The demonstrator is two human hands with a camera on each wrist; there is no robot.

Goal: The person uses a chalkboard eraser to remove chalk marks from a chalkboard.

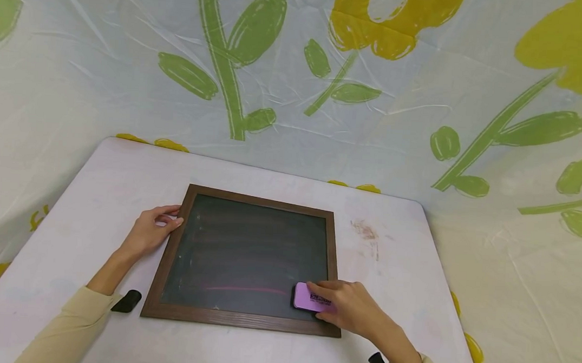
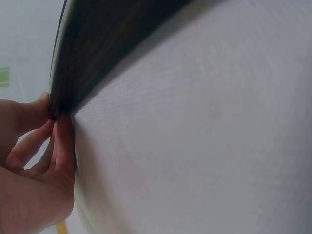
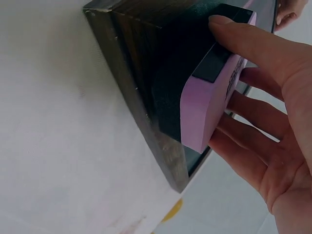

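A small chalkboard [image 1: 249, 250] in a brown wooden frame lies at a slight angle on the white table. Its dark surface carries faint smears and a thin pink chalk line [image 1: 244, 289] near the lower edge. At the frame's left side, my left hand [image 1: 147, 230] pinches the edge between thumb and fingers [image 2: 65, 141]. My right hand [image 1: 351, 306] grips a pink eraser [image 1: 310, 297] with a black felt base over the board's lower right corner. From the right wrist view, the thumb lies along one long side of the eraser [image 3: 207, 105], the fingers along the other.
Brownish smudges [image 1: 365, 229] mark the white table [image 1: 244, 353] right of the board. Behind the table's far edge hangs a pale cloth [image 1: 129, 88] printed with yellow flowers and green leaves. Black pieces of the wrist gear [image 1: 127, 301] show by both sleeves.
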